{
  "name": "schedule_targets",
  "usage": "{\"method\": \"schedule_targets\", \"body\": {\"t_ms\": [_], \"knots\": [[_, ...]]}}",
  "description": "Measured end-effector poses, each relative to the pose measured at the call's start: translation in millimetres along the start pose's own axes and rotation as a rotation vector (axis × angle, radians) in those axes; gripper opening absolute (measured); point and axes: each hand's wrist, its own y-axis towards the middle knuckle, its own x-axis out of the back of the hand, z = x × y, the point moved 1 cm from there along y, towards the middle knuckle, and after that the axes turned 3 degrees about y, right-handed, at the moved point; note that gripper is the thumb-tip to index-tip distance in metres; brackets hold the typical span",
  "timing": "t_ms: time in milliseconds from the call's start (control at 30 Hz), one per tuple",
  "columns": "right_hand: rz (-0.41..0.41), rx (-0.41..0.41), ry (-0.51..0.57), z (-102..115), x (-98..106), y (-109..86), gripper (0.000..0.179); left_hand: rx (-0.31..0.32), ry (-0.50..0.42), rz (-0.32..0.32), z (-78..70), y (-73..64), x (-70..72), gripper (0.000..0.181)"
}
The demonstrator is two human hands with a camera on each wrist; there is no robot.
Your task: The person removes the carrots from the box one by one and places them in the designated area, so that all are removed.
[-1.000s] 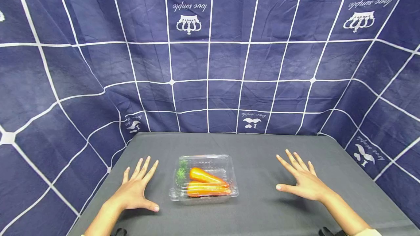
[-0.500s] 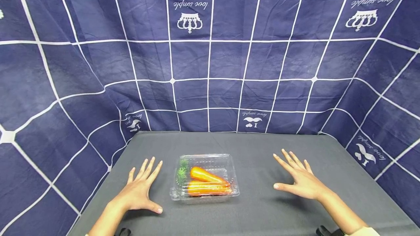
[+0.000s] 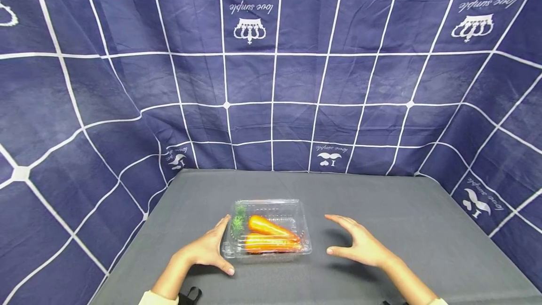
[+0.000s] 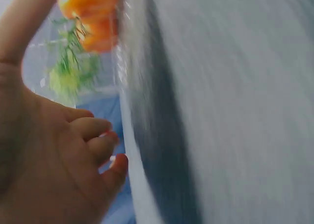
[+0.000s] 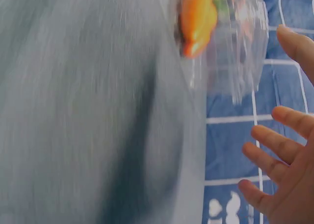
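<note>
A clear plastic clamshell box (image 3: pixel 271 208) lies lidded on the grey table. Inside it are two orange carrots (image 3: pixel 273 243) with feathery green tops (image 3: pixel 238 224) at the left end. My left hand (image 3: pixel 206 248) is right at the box's left side, thumb spread toward the front and fingers along that side. Off the box's right side, a small gap away, my right hand (image 3: pixel 360 244) faces it with thumb and fingers apart and nothing between them. The right wrist view shows the box (image 5: pixel 235 52) beyond the spread fingers (image 5: pixel 279 143).
A grey cloth covers the table (image 3: pixel 381 201). Behind it and at both sides hangs a navy curtain (image 3: pixel 296 79) with white grid lines and printed crowns. Dark straps (image 3: pixel 190 295) show near the left wrist.
Both hands have moved inward toward the box, the left up to its side and the right closer. The fingers are less widely spread. The box has stayed in place on the table.
</note>
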Motion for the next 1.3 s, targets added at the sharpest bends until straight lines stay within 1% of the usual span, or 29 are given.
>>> {"method": "schedule_targets", "body": {"t_ms": [67,167,267,367,433,533,633,700,833,900,1033,1100,1167,1300], "knots": [[0.004,0.011,0.034,5,-9,2.1,0.075,-0.009,-0.036,0.021,1.5,4.3,-5.4,0.139],[0.017,0.017,0.083,11,-21,5.1,0.075,-0.068,-0.1,0.036,5.6,9.1,-12.3,0.139],[0.027,0.024,0.122,15,-30,8.2,0.075,-0.139,-0.157,0.017,11.0,12.9,-18.2,0.14],[0.024,0.039,0.143,16,-37,10.5,0.072,-0.202,-0.249,-0.001,14.3,17.3,-24.4,0.143],[0.014,0.063,0.164,17,-40,11.6,0.069,-0.227,-0.304,-0.011,14.6,19.8,-28.5,0.144],[-0.014,0.117,0.191,16,-43,13.5,0.063,-0.247,-0.36,-0.027,14.2,23.0,-33.5,0.145],[-0.045,0.162,0.217,14,-46,15.9,0.058,-0.252,-0.378,-0.053,14.9,24.3,-36.8,0.144],[-0.063,0.174,0.225,13,-47,17.3,0.057,-0.254,-0.386,-0.064,15.8,24.2,-37.8,0.142],[-0.084,0.169,0.224,9,-50,18.7,0.057,-0.26,-0.402,-0.075,17.2,23.3,-37.9,0.139],[-0.083,0.16,0.224,8,-50,18.8,0.056,-0.253,-0.407,-0.074,17.8,22.5,-37.4,0.138],[-0.07,0.122,0.232,9,-48,19.9,0.05,-0.212,-0.358,-0.074,18.1,20.6,-34.8,0.139],[-0.066,0.104,0.233,10,-45,20.9,0.047,-0.176,-0.332,-0.071,17.7,20.4,-33.2,0.139],[-0.058,0.093,0.233,11,-42,23.1,0.045,-0.148,-0.335,-0.064,16.8,20.5,-31.3,0.138],[-0.055,0.115,0.218,15,-34,29.6,0.041,-0.128,-0.364,-0.061,16.1,21.1,-30.7,0.138]]}}
